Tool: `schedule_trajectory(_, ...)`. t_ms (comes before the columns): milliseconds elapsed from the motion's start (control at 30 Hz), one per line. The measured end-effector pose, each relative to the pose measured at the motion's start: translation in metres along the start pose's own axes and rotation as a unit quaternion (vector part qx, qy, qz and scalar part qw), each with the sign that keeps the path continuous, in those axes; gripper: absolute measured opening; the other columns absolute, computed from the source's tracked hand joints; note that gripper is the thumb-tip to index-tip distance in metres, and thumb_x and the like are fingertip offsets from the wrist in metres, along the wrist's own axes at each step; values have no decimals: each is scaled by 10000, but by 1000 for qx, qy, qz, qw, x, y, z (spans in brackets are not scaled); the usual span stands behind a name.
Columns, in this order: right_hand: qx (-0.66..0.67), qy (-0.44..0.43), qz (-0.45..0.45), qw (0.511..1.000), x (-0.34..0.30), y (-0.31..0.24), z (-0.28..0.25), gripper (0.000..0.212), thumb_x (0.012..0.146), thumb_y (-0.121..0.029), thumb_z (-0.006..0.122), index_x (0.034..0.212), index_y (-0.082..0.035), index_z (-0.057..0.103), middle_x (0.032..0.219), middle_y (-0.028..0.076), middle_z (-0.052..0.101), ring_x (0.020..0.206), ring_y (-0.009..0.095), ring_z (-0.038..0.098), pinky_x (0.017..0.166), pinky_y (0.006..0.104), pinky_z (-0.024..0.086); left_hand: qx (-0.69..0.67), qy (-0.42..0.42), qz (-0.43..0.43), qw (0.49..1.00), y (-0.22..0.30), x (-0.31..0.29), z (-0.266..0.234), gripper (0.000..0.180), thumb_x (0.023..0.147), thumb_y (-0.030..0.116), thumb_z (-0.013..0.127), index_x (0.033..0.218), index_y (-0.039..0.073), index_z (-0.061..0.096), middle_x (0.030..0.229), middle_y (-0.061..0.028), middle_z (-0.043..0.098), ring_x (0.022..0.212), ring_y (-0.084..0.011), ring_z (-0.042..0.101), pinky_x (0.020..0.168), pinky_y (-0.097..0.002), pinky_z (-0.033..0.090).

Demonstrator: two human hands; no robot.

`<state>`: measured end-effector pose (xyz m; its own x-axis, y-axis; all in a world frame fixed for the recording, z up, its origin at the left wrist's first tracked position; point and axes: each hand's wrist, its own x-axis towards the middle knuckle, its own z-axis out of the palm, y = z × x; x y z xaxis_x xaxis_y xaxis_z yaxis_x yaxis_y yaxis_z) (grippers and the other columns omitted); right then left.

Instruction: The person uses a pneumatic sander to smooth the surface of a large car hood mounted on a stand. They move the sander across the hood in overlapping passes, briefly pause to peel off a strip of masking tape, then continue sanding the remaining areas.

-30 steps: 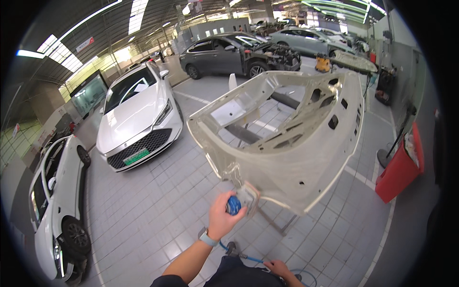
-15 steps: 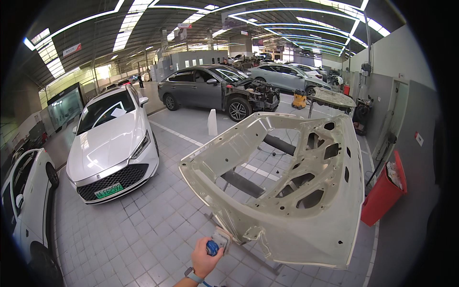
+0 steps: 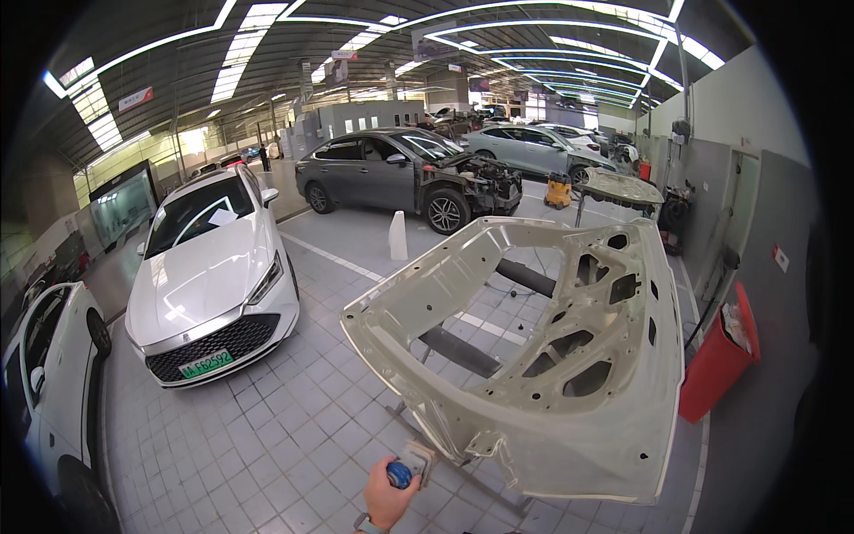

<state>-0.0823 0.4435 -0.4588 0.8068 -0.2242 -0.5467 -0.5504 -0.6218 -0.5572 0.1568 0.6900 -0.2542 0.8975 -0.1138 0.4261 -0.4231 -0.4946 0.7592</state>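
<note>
My left hand (image 3: 387, 500), with a watch at the wrist, comes in from the lower edge. Its fingers are closed round the blue round top of a sander (image 3: 403, 473). The sander's pale, flat pad is tilted up on edge, facing the near left edge of a bare car tailgate (image 3: 569, 445). Whether pad and panel touch, I cannot tell. The tailgate is grey-green with whitish edges, a large window opening and several cut-outs. It lies inner side up on a stand with dark padded bars (image 3: 458, 350). My right hand is out of view.
A white car (image 3: 209, 285) stands to the left, with another white car (image 3: 55, 356) beyond it. A dark grey car (image 3: 382, 169) with its front stripped is behind. At the right are a red bin (image 3: 719, 365) and a wall. A yellow machine (image 3: 558, 190) stands farther back.
My left hand and the sander sit slightly lower and farther right in the picture. The whole scene has also shifted a little right and down, as the view moved. The grip is unchanged.
</note>
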Motion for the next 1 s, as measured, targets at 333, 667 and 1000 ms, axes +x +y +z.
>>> schedule_trajectory(333,-6,-4,6,1000,12,16,0,636,963,-582,569,1056,7,790,1124,291,744,1076,444,716,927,536,544,20,13,5,1000,-4,4,11,635,737,306,932,1233,51,629,1090,-159,681,934,-380,698,788,-450,567)
schedule_trajectory(667,21,-1,23,1000,-2,18,1,679,959,-621,552,1058,6,794,1123,292,744,1082,455,707,933,539,537,9,-15,2,1000,0,7,22,630,742,310,933,1234,52,636,1090,-158,686,929,-384,701,787,-461,570)
schedule_trajectory(1000,4,-60,83,995,-3,31,-3,787,914,-783,536,1078,-66,817,1095,210,780,1101,396,729,959,496,562,0,-25,-21,999,-10,18,31,603,800,289,896,1254,14,610,1112,-204,672,993,-368,667,871,-433,545)
